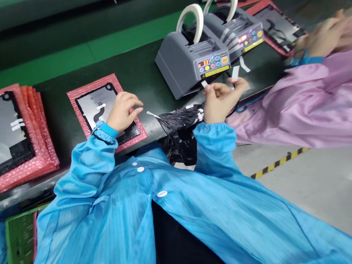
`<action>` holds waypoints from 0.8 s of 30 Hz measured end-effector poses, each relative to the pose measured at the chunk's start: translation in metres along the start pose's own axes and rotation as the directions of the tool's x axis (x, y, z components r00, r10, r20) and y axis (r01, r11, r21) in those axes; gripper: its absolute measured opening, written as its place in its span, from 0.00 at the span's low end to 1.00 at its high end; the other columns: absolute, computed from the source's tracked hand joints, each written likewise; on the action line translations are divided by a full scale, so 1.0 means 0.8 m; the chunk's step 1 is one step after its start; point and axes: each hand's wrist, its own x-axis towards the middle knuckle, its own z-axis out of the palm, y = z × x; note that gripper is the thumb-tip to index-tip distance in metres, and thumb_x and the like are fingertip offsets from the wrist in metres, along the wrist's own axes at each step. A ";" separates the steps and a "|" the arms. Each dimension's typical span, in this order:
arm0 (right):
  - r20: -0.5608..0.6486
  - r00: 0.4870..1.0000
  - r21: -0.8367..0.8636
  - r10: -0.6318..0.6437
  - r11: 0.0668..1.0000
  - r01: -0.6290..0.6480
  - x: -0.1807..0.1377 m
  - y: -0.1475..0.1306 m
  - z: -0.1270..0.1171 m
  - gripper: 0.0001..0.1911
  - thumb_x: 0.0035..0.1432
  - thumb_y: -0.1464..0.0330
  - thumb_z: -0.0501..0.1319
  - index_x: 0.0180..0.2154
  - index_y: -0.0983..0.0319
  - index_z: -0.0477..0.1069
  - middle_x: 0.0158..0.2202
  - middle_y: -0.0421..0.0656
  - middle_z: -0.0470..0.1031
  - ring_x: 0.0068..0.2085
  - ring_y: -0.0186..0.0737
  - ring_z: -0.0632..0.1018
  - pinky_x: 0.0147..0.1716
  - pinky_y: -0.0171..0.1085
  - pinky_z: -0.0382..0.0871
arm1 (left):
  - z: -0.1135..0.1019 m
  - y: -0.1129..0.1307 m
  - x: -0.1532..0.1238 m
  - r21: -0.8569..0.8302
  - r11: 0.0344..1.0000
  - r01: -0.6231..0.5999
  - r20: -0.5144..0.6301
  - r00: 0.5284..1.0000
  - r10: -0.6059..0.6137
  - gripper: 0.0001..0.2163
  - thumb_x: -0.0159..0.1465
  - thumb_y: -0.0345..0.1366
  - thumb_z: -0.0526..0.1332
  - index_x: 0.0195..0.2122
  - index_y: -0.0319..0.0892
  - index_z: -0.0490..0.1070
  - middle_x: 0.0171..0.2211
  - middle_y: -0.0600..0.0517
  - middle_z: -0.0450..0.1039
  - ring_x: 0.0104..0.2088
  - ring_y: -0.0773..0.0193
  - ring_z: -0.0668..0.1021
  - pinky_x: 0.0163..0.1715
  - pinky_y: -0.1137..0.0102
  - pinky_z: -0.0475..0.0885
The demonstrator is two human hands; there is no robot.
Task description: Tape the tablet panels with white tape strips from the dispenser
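Note:
My left hand (124,112), with loosely bent fingers and nothing visible in it, hovers over the right side of a flat display panel (88,106). The panel has a silver back, a black border, a dark flex cable and a short white tape piece on it; it lies on pink bubble wrap (75,103). My right hand (220,101) is in front of a grey tape dispenser (180,59). Its fingers pinch a white tape strip (235,73), and a second small tape piece (204,84) shows at another fingertip.
At left is a stack of panels (1,135) on pink bubble wrap. A second tape dispenser (240,25) stands beside the first. Black film scraps (181,121) hang over the bench edge. A co-worker's blurred hands (327,36) are at right, near another panel (278,27).

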 end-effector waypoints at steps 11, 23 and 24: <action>0.795 0.589 0.122 -0.145 0.989 0.078 -0.063 -0.002 0.089 0.33 0.46 0.50 0.71 0.46 0.53 0.57 0.29 0.35 0.75 0.28 0.35 0.76 0.31 0.39 0.74 | -0.008 0.009 -0.010 -0.169 0.967 0.190 -0.038 0.979 -0.199 0.18 0.67 0.52 0.58 0.30 0.42 0.71 0.32 0.51 0.76 0.39 0.61 0.76 0.46 0.64 0.68; 0.847 0.528 0.043 -0.054 0.999 0.032 -0.072 0.033 0.141 0.32 0.50 0.52 0.69 0.49 0.53 0.55 0.37 0.39 0.76 0.33 0.36 0.78 0.38 0.41 0.76 | -0.013 -0.011 -0.043 -0.268 0.856 0.443 -0.088 0.873 -0.479 0.12 0.65 0.41 0.63 0.27 0.42 0.70 0.30 0.53 0.75 0.36 0.64 0.75 0.41 0.69 0.68; 0.845 0.533 0.037 -0.048 0.999 0.031 -0.072 0.036 0.144 0.32 0.51 0.54 0.69 0.49 0.53 0.55 0.37 0.39 0.76 0.33 0.35 0.78 0.38 0.41 0.75 | -0.013 -0.011 -0.042 -0.260 0.850 0.458 -0.083 0.867 -0.492 0.12 0.65 0.41 0.62 0.27 0.42 0.70 0.30 0.53 0.75 0.36 0.64 0.75 0.42 0.68 0.68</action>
